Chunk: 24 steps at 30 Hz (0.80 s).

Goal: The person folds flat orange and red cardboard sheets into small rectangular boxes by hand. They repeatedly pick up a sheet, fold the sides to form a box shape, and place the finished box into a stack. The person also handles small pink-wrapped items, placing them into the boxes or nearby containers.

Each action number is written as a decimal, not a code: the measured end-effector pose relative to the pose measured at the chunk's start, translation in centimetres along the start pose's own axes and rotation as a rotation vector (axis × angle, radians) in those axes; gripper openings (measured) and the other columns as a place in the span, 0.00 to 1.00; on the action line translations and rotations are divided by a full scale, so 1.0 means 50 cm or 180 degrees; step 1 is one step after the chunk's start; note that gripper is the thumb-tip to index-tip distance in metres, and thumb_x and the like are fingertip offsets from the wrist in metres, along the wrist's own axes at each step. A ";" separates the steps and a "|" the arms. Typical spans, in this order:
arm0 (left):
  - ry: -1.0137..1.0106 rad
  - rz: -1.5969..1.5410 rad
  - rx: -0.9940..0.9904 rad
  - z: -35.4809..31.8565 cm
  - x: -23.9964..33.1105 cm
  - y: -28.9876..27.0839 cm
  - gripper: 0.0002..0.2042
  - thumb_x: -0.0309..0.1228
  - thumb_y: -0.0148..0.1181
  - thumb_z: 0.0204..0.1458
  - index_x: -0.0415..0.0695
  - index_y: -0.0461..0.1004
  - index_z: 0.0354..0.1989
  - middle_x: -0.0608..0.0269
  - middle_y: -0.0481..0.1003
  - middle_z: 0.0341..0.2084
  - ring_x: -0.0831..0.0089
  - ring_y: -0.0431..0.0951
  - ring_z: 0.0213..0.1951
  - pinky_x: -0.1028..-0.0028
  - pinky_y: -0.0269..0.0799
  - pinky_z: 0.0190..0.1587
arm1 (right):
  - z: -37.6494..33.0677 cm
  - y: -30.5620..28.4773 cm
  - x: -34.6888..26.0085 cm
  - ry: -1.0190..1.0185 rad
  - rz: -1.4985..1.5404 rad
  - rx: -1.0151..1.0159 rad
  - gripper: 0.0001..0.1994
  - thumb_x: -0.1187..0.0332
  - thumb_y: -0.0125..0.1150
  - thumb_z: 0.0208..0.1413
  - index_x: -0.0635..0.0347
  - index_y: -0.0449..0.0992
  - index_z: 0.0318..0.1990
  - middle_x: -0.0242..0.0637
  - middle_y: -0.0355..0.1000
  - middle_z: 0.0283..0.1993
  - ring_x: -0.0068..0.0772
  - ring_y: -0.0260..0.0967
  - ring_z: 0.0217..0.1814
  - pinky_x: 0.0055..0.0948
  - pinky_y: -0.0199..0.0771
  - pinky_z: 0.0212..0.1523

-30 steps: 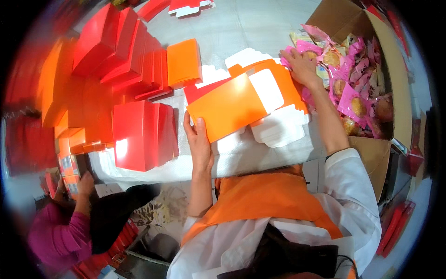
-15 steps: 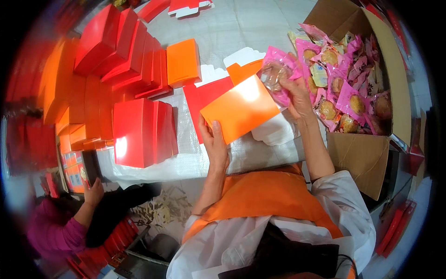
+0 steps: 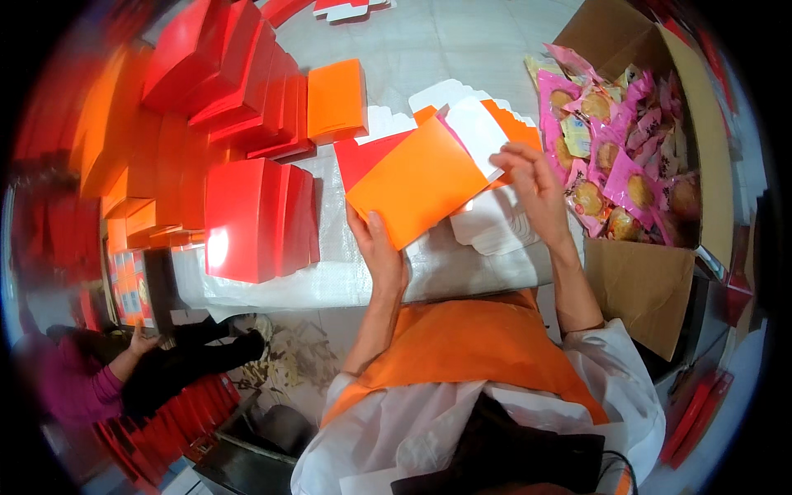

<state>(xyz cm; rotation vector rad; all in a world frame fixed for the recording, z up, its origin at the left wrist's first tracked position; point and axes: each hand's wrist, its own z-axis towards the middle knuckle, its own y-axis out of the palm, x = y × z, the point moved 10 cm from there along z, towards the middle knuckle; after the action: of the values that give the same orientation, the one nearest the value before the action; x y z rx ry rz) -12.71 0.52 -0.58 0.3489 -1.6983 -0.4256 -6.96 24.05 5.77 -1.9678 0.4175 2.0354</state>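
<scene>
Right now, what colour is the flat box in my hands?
Orange, with a white inside flap. The box shows best in the head view, the only one.

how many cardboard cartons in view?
1: an open brown cardboard carton at the right, beside the right hand, filled with pink snack packets. Others may be hidden.

A pale woven sheet [image 3: 346, 272] is spread over the surface [image 3: 462, 41]. Rows of closed red boxes [image 3: 256, 214] are stood on it at the left, with more red boxes [image 3: 223, 74] laid behind them. A closed orange box [image 3: 337, 101] is set near the middle. Flat white carton blanks [image 3: 503, 227] are stacked toward the right, just beside an open cardboard carton [image 3: 643, 285].
</scene>
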 end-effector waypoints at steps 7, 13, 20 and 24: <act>-0.0707 0.0793 -0.0487 -0.103 -0.067 0.022 0.26 0.26 0.49 0.51 0.38 0.46 0.57 0.53 0.57 0.53 0.68 0.58 0.55 0.69 0.55 0.55 | -0.021 0.020 -0.011 -0.0141 -0.0215 0.0192 0.14 0.75 0.53 0.51 0.66 0.66 0.47 0.35 0.68 0.43 0.22 0.64 0.47 0.20 0.65 0.46; -0.0523 0.0883 -0.1196 -0.120 -0.030 0.077 0.23 0.22 0.50 0.50 0.37 0.52 0.55 0.55 0.61 0.50 0.71 0.62 0.51 0.72 0.58 0.53 | -0.078 0.077 0.045 0.0137 -0.0156 -0.1166 0.11 0.73 0.53 0.52 0.65 0.68 0.44 0.34 0.69 0.41 0.25 0.66 0.46 0.22 0.66 0.46; -0.0651 0.0944 -0.1332 -0.083 -0.019 0.087 0.17 0.23 0.49 0.52 0.38 0.61 0.51 0.62 0.66 0.44 0.76 0.67 0.45 0.77 0.63 0.47 | -0.107 0.083 0.058 0.0250 0.0094 -0.1340 0.09 0.76 0.51 0.51 0.65 0.67 0.41 0.35 0.69 0.40 0.25 0.67 0.44 0.24 0.66 0.47; -0.1184 0.0351 -0.0985 -0.068 -0.032 0.067 0.13 0.34 0.45 0.57 0.38 0.68 0.43 0.67 0.71 0.35 0.80 0.68 0.37 0.80 0.64 0.39 | -0.120 0.082 0.058 0.0163 -0.0055 -0.1294 0.06 0.75 0.49 0.53 0.65 0.65 0.39 0.38 0.69 0.39 0.25 0.67 0.41 0.25 0.68 0.44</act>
<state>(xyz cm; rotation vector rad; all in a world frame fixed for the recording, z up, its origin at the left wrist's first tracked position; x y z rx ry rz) -9.08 3.93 0.09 -0.0558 -1.9629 -0.6928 -3.15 17.91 2.76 -2.2408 -0.0094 2.1975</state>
